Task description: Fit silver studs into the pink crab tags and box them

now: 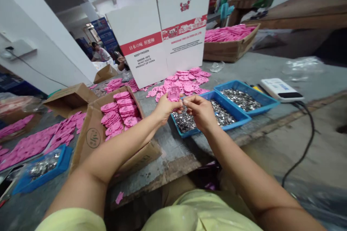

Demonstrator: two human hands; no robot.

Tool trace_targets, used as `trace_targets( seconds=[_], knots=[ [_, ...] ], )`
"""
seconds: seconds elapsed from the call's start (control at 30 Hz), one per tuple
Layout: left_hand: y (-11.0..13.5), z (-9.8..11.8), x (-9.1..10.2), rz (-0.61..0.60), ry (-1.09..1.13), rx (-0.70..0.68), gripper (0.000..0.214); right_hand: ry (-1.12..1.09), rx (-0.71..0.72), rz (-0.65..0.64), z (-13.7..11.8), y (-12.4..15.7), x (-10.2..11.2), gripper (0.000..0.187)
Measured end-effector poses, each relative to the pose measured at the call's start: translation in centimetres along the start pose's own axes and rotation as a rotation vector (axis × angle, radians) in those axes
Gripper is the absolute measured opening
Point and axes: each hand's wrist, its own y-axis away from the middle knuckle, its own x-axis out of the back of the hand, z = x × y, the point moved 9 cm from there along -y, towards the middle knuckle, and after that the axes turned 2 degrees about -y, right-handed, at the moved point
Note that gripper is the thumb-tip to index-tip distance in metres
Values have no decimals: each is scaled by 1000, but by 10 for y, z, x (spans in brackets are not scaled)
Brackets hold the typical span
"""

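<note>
Grey bench (168,146): left hand (164,109) grips pink piece (174,94); right hand (201,111) just right of it, grip narrow, can't tell if loaded.

A pale yellow-green shirt (200,211) shows along the bottom centre of the frame, plain in colour, its cloth loose and softly rumpled, with broad rounded folds and a fine crease near the middle. In the lower left corner the left sleeve (72,220) has the same light shade; it is short, and its curved edge ends above the elbow. From there the left arm (119,148) is bare, as is the left hand (164,109) near the centre of the frame. The right arm (238,166) is bare too, from the lower right edge up to the bare right hand (202,113), whose fingers are slender.
</note>
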Motion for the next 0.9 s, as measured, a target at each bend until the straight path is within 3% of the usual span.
trace_targets(
  seconds=[0.17,0.37,0.5,0.7,0.8,0.9],
  knots=[
    [-1,3,-1,-7,-60,-10,46,134,93,30,-10,-2,9,41],
    [1,6,-4,-1,-152,-19,40,255,142,-26,-14,-6,9,25],
    [1,7,-7,-23,-190,-16,41,305,85,-53,-16,-5,8,16],
    [3,9,-14,-75,-252,-47,44,300,47,-120,-20,-1,5,24],
    [5,8,-17,-109,-195,9,46,250,66,-96,-22,-1,10,22],
    [9,10,-22,-189,9,79,45,87,105,-16,-28,1,18,22]
  ],
)
